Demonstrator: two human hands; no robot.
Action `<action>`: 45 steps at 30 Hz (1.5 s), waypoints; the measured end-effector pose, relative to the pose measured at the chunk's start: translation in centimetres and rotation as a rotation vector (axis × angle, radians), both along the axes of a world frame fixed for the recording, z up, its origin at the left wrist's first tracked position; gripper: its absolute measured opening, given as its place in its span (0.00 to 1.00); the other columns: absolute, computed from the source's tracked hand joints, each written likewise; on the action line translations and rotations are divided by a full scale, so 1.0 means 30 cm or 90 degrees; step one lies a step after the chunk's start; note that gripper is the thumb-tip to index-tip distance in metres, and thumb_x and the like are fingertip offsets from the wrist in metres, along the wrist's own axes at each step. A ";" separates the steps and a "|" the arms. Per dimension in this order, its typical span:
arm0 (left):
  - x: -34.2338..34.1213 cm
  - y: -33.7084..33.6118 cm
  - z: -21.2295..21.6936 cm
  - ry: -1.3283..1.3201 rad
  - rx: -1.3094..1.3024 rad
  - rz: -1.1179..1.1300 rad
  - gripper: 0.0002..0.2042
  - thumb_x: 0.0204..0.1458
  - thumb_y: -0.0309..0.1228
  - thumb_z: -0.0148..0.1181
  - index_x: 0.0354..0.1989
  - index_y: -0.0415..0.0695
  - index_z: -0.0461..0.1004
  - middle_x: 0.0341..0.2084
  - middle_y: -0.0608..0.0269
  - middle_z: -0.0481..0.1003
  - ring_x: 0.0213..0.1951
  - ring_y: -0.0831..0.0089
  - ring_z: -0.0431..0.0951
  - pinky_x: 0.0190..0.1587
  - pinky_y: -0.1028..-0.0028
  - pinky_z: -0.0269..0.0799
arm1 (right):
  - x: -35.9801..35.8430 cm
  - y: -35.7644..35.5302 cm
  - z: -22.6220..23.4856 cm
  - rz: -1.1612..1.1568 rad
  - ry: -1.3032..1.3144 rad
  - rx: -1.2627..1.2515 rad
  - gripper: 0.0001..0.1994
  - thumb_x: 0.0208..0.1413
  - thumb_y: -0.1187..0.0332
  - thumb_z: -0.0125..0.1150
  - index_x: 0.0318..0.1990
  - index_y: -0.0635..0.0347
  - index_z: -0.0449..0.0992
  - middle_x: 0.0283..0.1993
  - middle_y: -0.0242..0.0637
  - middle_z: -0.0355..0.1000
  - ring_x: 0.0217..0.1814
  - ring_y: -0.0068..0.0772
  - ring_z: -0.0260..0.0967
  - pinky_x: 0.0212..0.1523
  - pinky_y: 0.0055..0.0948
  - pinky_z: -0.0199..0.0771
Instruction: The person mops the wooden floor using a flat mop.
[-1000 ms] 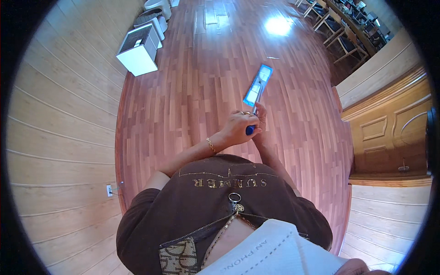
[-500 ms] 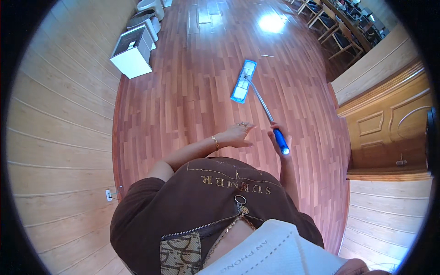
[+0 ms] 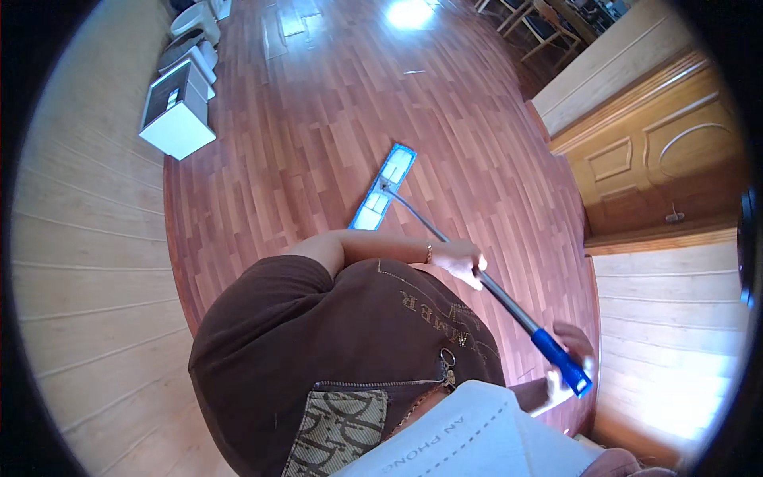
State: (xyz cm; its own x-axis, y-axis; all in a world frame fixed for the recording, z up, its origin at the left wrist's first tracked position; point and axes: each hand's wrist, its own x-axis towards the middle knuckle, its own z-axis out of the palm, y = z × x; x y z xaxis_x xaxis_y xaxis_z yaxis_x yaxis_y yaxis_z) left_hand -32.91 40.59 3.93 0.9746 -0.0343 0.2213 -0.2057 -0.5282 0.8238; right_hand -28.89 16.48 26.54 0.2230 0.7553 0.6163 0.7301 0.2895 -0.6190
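Watching remotely, I log the mop head [image 3: 378,195] flat on the floor [image 3: 318,119], left of the wooden door [image 3: 636,171]. Left hand [image 3: 457,260]: fingers wrapped round the metal pole [image 3: 509,300]. Right hand [image 3: 575,339]: fingers loosely curved at the blue grip [image 3: 564,363], blurred; closure I can't tell. Likely light, stiff, slick-shafted; best held at grip and mid-pole.
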 end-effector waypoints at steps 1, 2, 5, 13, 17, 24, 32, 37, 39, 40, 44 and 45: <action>-0.009 -0.019 0.004 0.011 0.005 -0.054 0.18 0.40 0.49 0.64 0.22 0.44 0.76 0.15 0.56 0.71 0.22 0.60 0.74 0.27 0.62 0.65 | -0.002 -0.016 -0.013 0.053 -0.016 0.136 0.28 0.45 0.49 0.69 0.43 0.64 0.69 0.32 0.44 0.71 0.34 0.42 0.71 0.35 0.38 0.72; -0.023 -0.034 0.007 0.021 0.009 -0.106 0.18 0.40 0.48 0.64 0.23 0.44 0.76 0.16 0.55 0.72 0.23 0.59 0.74 0.27 0.61 0.66 | -0.001 -0.049 0.028 0.155 0.013 0.148 0.29 0.43 0.49 0.70 0.43 0.60 0.66 0.29 0.39 0.70 0.29 0.38 0.71 0.30 0.35 0.69; -0.047 -0.065 0.030 0.007 0.068 -0.136 0.17 0.41 0.46 0.63 0.22 0.43 0.76 0.16 0.54 0.72 0.23 0.57 0.75 0.27 0.62 0.67 | -0.062 -0.128 0.128 0.180 -0.158 0.036 0.19 0.48 0.52 0.67 0.35 0.55 0.67 0.24 0.35 0.70 0.24 0.35 0.71 0.28 0.33 0.71; -0.153 0.012 -0.102 -0.093 0.102 0.068 0.09 0.35 0.37 0.57 0.13 0.47 0.69 0.12 0.53 0.69 0.19 0.49 0.72 0.21 0.56 0.63 | -0.219 0.023 -0.008 0.173 -0.106 0.077 0.14 0.55 0.56 0.59 0.30 0.55 0.67 0.24 0.34 0.69 0.27 0.34 0.73 0.32 0.36 0.71; -0.278 0.200 -0.219 -0.078 0.105 0.201 0.05 0.32 0.33 0.56 0.16 0.45 0.70 0.13 0.52 0.69 0.22 0.48 0.72 0.24 0.55 0.64 | -0.389 0.226 -0.139 0.085 -0.074 0.127 0.16 0.56 0.54 0.58 0.26 0.57 0.67 0.21 0.36 0.70 0.27 0.38 0.73 0.36 0.43 0.68; -0.523 0.581 -0.399 -0.030 0.138 0.366 0.05 0.34 0.32 0.57 0.18 0.46 0.70 0.20 0.55 0.72 0.29 0.53 0.75 0.29 0.56 0.66 | -0.541 0.586 -0.330 0.208 -0.029 0.026 0.06 0.50 0.68 0.60 0.27 0.57 0.70 0.26 0.38 0.73 0.35 0.41 0.73 0.44 0.44 0.65; -0.900 0.804 -0.480 0.080 0.116 0.516 0.09 0.36 0.35 0.61 0.18 0.45 0.70 0.20 0.51 0.73 0.28 0.51 0.75 0.28 0.56 0.68 | -0.723 0.851 -0.380 0.340 -0.041 -0.114 0.07 0.49 0.74 0.62 0.24 0.61 0.70 0.29 0.38 0.72 0.40 0.41 0.71 0.47 0.41 0.67; -1.107 0.806 -0.591 0.126 0.049 0.676 0.06 0.38 0.35 0.61 0.21 0.47 0.75 0.26 0.51 0.75 0.32 0.54 0.76 0.34 0.57 0.73 | -0.788 0.937 -0.366 0.462 -0.024 -0.118 0.08 0.47 0.73 0.62 0.21 0.59 0.68 0.27 0.35 0.73 0.38 0.39 0.74 0.46 0.41 0.67; -1.182 0.776 -0.596 0.067 0.117 0.678 0.05 0.38 0.33 0.61 0.22 0.47 0.76 0.27 0.53 0.75 0.35 0.55 0.76 0.37 0.59 0.72 | -0.797 0.954 -0.383 0.499 -0.022 -0.126 0.08 0.47 0.73 0.62 0.21 0.59 0.68 0.26 0.35 0.73 0.38 0.39 0.74 0.47 0.41 0.67; -1.240 0.772 -0.604 0.072 0.117 0.692 0.05 0.38 0.33 0.61 0.22 0.47 0.76 0.27 0.53 0.75 0.35 0.55 0.76 0.37 0.59 0.72 | -0.821 0.972 -0.389 0.517 -0.007 -0.133 0.09 0.48 0.73 0.62 0.21 0.60 0.68 0.27 0.36 0.73 0.38 0.40 0.74 0.46 0.40 0.67; -1.431 0.737 -0.686 0.111 0.162 0.763 0.04 0.38 0.32 0.62 0.21 0.47 0.75 0.27 0.55 0.75 0.36 0.55 0.75 0.38 0.58 0.71 | -0.906 1.015 -0.462 0.586 0.067 -0.176 0.08 0.48 0.74 0.62 0.22 0.61 0.69 0.28 0.38 0.73 0.39 0.41 0.73 0.45 0.39 0.69; -1.480 0.726 -0.685 0.089 0.135 0.804 0.04 0.38 0.32 0.62 0.21 0.47 0.75 0.28 0.54 0.75 0.37 0.55 0.75 0.38 0.58 0.71 | -0.928 1.031 -0.485 0.598 0.062 -0.195 0.08 0.48 0.75 0.62 0.23 0.62 0.69 0.29 0.39 0.73 0.41 0.41 0.72 0.44 0.38 0.69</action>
